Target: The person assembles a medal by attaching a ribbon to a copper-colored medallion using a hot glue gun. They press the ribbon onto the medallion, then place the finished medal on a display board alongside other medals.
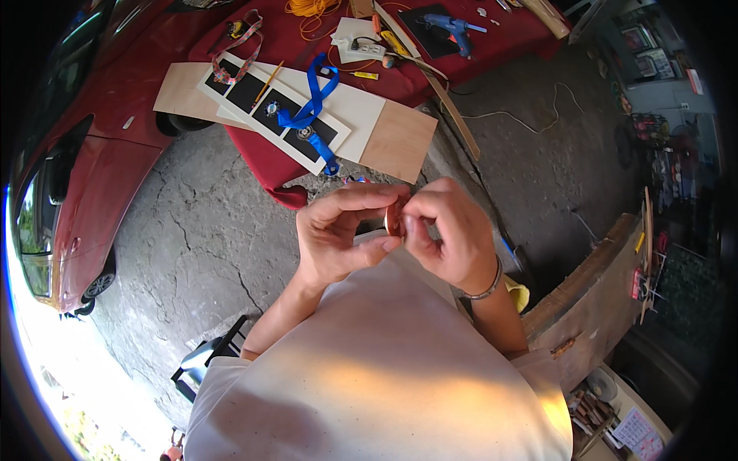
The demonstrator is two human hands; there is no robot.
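Observation:
In front of my chest, my left hand (pixel 342 230) grips a round, copper-coloured medal (pixel 394 218) by its rim, between thumb and fingertips. The medal is turned nearly edge-on, so its face is mostly hidden. My right hand (pixel 452 234) is curled closed, its thumb and index finger pinched against the medal's right side. Beyond my hands, two round metal medals with blue ribbon (pixel 314 104) lie on a white board with black panels (pixel 257 127). A pencil (pixel 268 84) and a patterned ribbon (pixel 247 42) rest on the same board.
Under the boards is a table with a red cloth (pixel 265 165). A blue glue gun (pixel 453 31), power strip (pixel 367 51) and orange cord (pixel 311 8) lie farther back. A red car (pixel 115 169) stands left, a wooden board (pixel 592 284) right, and a black chair (pixel 207 353) beside me.

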